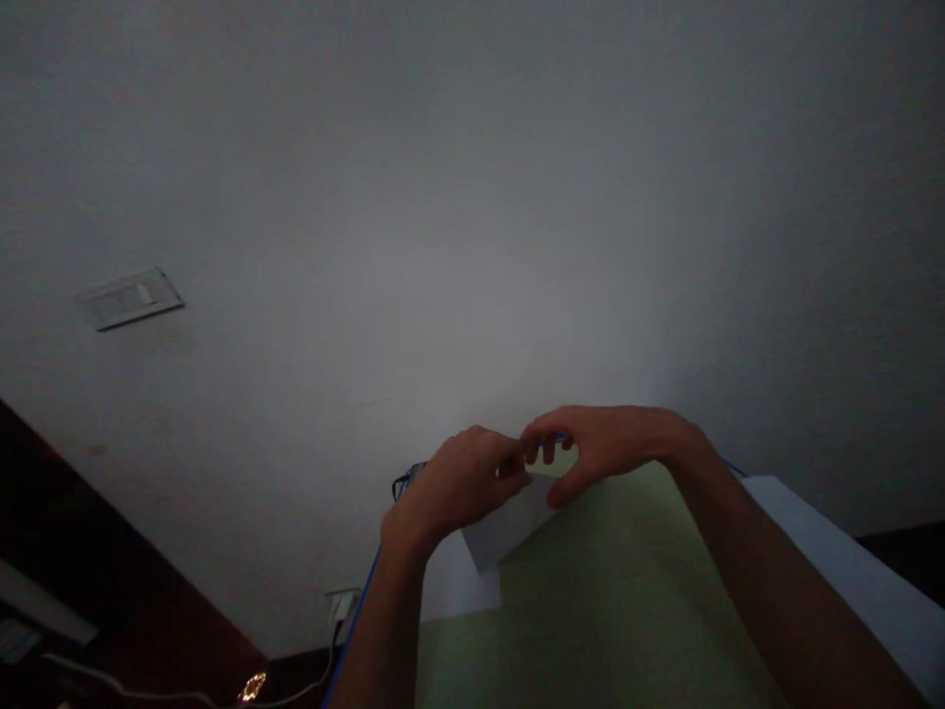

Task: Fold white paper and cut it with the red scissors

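A small white sheet of paper (506, 529) is tilted above the green tabletop (627, 601). My left hand (465, 478) is closed, thumb and fingers pinched at the sheet's upper edge. To its right, my right hand (601, 448) is curved with thumb and fingers apart. Its thumb lies at the sheet's right corner, and its fingertips come close to the left hand's fingers. Another white paper (458, 581) lies flat on the table, under the left side of the raised sheet and partly hidden by my left forearm.
More white paper (819, 542) lies along the table's right side. A grey wall (472, 246) rises behind the table, with a switch plate (133, 298) at left. A plugged-in socket (342, 603) and a pale cable (133, 692) are low at left. A dark object (415, 473) sits behind my left hand.
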`<action>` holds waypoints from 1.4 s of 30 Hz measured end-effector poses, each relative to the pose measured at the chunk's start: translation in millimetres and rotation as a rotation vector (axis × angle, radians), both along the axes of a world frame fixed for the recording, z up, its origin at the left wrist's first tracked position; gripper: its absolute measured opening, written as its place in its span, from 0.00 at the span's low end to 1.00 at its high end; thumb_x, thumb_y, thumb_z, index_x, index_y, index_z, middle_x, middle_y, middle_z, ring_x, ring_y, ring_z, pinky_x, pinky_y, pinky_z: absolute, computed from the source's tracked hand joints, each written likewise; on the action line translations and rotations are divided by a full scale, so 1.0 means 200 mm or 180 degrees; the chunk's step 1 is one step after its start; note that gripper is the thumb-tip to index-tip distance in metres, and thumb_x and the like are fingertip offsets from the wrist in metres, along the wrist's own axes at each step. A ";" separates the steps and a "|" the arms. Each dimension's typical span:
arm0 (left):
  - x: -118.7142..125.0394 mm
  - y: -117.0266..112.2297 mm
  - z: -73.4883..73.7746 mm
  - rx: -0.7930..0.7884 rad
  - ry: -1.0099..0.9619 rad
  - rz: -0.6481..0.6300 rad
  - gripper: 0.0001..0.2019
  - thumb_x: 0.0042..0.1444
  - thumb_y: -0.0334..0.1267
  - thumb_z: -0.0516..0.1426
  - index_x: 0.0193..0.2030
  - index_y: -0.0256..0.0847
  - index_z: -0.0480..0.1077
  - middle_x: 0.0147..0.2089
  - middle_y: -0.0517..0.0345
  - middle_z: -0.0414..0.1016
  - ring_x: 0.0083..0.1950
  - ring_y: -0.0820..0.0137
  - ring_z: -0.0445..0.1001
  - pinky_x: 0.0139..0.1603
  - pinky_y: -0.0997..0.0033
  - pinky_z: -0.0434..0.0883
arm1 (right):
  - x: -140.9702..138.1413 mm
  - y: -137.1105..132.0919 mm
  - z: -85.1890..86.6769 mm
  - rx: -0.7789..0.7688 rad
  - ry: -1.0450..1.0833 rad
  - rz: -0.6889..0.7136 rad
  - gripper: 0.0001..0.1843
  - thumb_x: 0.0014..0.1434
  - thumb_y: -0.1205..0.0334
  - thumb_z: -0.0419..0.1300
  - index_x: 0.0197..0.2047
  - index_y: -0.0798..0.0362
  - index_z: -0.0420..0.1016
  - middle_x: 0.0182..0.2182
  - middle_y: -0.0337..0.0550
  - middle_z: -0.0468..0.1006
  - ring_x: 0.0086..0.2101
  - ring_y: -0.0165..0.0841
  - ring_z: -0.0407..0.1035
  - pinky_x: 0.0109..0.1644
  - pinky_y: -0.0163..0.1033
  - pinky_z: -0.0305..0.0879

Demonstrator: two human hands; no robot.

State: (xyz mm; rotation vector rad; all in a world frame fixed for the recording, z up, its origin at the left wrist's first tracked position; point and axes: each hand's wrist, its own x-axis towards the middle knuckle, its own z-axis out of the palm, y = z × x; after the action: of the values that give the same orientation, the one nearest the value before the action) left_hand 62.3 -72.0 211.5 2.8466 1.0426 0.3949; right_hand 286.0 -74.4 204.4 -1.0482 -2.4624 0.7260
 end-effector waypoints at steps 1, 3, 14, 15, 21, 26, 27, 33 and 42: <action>-0.01 0.00 0.00 0.0030 -0.0060 -0.0018 0.07 0.60 0.35 0.61 0.32 0.40 0.78 0.29 0.58 0.79 0.29 0.71 0.73 0.31 0.72 0.62 | -0.03 0.01 -0.01 0.0072 -0.0157 -0.0090 0.27 0.47 0.54 0.74 0.52 0.50 0.81 0.47 0.45 0.82 0.45 0.41 0.75 0.47 0.41 0.71; -0.04 0.00 0.01 0.0029 -0.0166 -0.0050 0.07 0.61 0.37 0.61 0.33 0.41 0.79 0.29 0.59 0.78 0.28 0.71 0.73 0.30 0.73 0.62 | -0.07 0.03 -0.05 0.0176 -0.0362 -0.0233 0.23 0.50 0.57 0.73 0.49 0.51 0.82 0.44 0.45 0.82 0.41 0.40 0.75 0.42 0.40 0.69; -0.20 0.03 -0.32 -0.0644 -0.1210 0.0306 0.17 0.69 0.47 0.53 0.38 0.39 0.77 0.35 0.53 0.80 0.34 0.68 0.77 0.33 0.72 0.72 | 0.10 -0.26 -0.57 0.1056 0.0550 -0.0568 0.17 0.60 0.74 0.61 0.47 0.49 0.84 0.44 0.46 0.77 0.45 0.37 0.74 0.50 0.42 0.70; -0.23 0.02 -0.42 -0.0590 -0.1140 0.0233 0.14 0.69 0.45 0.54 0.41 0.40 0.78 0.39 0.53 0.81 0.38 0.67 0.78 0.37 0.70 0.73 | 0.13 -0.32 -0.65 0.0985 0.0551 -0.0619 0.20 0.59 0.75 0.61 0.50 0.48 0.83 0.46 0.47 0.77 0.47 0.37 0.74 0.52 0.42 0.71; -0.29 -0.15 -0.88 -0.0367 -0.0481 -0.0208 0.19 0.69 0.28 0.50 0.62 0.43 0.72 0.63 0.47 0.75 0.62 0.59 0.71 0.63 0.51 0.69 | 0.31 -0.60 -1.05 0.0801 0.0273 -0.0935 0.26 0.60 0.74 0.58 0.58 0.45 0.77 0.56 0.50 0.77 0.54 0.41 0.75 0.57 0.46 0.74; -0.25 -0.20 -0.95 -0.0257 0.0312 -0.0116 0.24 0.66 0.24 0.50 0.66 0.44 0.68 0.70 0.48 0.69 0.64 0.52 0.67 0.62 0.39 0.67 | 0.36 -0.73 -1.18 0.1416 -0.0184 -0.1153 0.34 0.58 0.76 0.58 0.66 0.42 0.71 0.62 0.51 0.74 0.61 0.46 0.69 0.62 0.57 0.70; -0.24 -0.20 -0.95 -0.0238 0.0353 -0.0104 0.24 0.66 0.23 0.50 0.65 0.43 0.69 0.69 0.47 0.69 0.64 0.52 0.67 0.63 0.39 0.67 | 0.35 -0.75 -1.17 0.1531 -0.0219 -0.1151 0.35 0.59 0.75 0.58 0.67 0.41 0.69 0.62 0.51 0.74 0.61 0.47 0.69 0.62 0.58 0.70; -0.23 -0.21 -0.95 -0.0023 0.0308 -0.0213 0.21 0.66 0.26 0.52 0.64 0.41 0.70 0.66 0.45 0.72 0.62 0.53 0.68 0.62 0.43 0.68 | 0.29 -0.82 -1.12 0.1673 -0.0263 -0.0832 0.40 0.56 0.78 0.56 0.69 0.41 0.68 0.62 0.50 0.75 0.59 0.47 0.70 0.61 0.57 0.70; -0.29 -0.16 -0.98 -0.0350 -0.0047 -0.0467 0.22 0.66 0.24 0.49 0.61 0.44 0.71 0.64 0.49 0.73 0.62 0.58 0.68 0.64 0.48 0.66 | 0.39 -0.82 -1.16 0.1359 -0.0023 -0.0961 0.31 0.62 0.68 0.61 0.67 0.39 0.71 0.60 0.44 0.78 0.57 0.44 0.74 0.59 0.52 0.75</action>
State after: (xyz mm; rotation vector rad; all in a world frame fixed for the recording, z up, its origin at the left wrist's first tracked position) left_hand 4.4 -104.0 16.0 2.7943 0.8193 0.3345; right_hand 363.7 -238.1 -27.5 -1.2040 -2.2475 0.0954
